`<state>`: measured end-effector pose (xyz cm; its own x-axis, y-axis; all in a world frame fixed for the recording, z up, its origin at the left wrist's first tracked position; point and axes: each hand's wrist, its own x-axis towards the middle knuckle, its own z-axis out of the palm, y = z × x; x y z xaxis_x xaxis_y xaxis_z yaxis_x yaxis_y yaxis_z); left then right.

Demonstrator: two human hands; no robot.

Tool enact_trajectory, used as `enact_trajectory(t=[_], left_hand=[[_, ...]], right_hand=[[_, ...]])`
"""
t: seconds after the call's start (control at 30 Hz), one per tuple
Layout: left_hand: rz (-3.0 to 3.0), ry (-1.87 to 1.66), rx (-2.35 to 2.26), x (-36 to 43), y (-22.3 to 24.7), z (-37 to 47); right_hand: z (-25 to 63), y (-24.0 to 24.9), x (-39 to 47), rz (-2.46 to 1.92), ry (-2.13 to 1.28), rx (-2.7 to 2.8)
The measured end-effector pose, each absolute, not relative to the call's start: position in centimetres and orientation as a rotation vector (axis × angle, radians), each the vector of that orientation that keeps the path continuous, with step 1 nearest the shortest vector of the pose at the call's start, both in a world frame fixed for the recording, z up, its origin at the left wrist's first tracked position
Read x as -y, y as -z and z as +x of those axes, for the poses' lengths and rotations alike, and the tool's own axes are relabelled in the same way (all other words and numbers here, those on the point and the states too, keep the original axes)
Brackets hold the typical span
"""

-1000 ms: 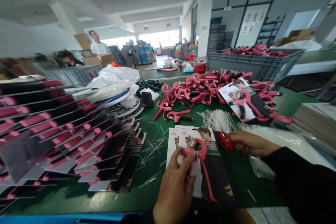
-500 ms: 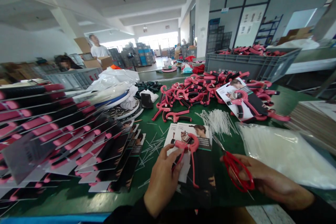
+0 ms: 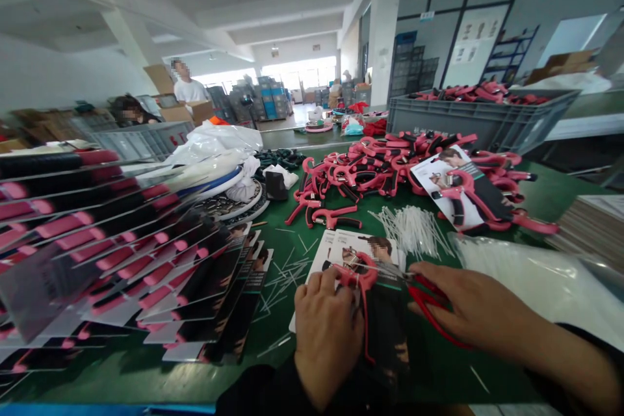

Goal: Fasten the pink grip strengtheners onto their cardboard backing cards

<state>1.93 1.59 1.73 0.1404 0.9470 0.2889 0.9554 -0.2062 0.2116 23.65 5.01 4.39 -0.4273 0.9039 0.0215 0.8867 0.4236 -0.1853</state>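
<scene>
My left hand (image 3: 327,328) is closed around a pink and black hand grip strengthener (image 3: 366,286), pressing it onto a printed backing card (image 3: 390,322). The fingers hide one of its handles. In my right hand (image 3: 480,304) is a pair of scissors (image 3: 429,302) with red handles. Their blades point left across the card's upper part, close to the strengthener's spring. Whether the blades touch anything is too blurred to tell. Just beyond the card lies a bunch of white zip ties (image 3: 413,231). Cut zip-tie ends (image 3: 287,278) are scattered left of the card.
Carded strengtheners are stacked at left (image 3: 127,260). A pile of loose strengtheners (image 3: 351,172) lies ahead, with one carded piece (image 3: 458,188) on it. Behind stands a grey crate (image 3: 468,118). A plastic bag (image 3: 536,286) and stacked cards (image 3: 580,227) are at right. Two people are farther back.
The scissors have swung left, from beside the card to over it near the spring. My left hand has shifted slightly right and now covers more of the strengthener's handle.
</scene>
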Motion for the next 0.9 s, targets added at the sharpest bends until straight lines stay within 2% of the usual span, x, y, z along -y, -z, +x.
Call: enact_trajectory(t=[0.07,0.33,0.43,0.53,0.6,0.73,0.9], left_hand=[[-2.368,0.527,1.957,-1.9,-1.8,2.2],[-2.463,0.511,1.916,-2.4,-1.5,2.3],[-2.447,0.579,1.936,-2.4,-1.4,2.2],[-2.429,0.596,1.949,-2.3,-1.4,2.2],[-2.429,0.565,1.939,-2.2,-1.4,2.2],[-2.429,0.444,1.917,-2.1,-1.3,2.1],[-2.438,0.522,1.893,-1.9,-0.4,1.4]], right_hand=[[24.4,-3.7,-6.3,-1.727,-0.135,2.526],[28.4,-2.6,-8.6,-2.161,-0.193,2.169],[27.7,-4.1,-7.2,-2.002,-0.363,2.174],[25.4,-5.6,-5.2,-1.597,-0.584,2.453],[23.5,-6.3,-4.3,-1.415,-0.354,2.685],[20.9,-6.5,-4.4,-1.26,0.407,2.889],[19.0,-7.0,-5.2,-0.942,0.744,2.879]])
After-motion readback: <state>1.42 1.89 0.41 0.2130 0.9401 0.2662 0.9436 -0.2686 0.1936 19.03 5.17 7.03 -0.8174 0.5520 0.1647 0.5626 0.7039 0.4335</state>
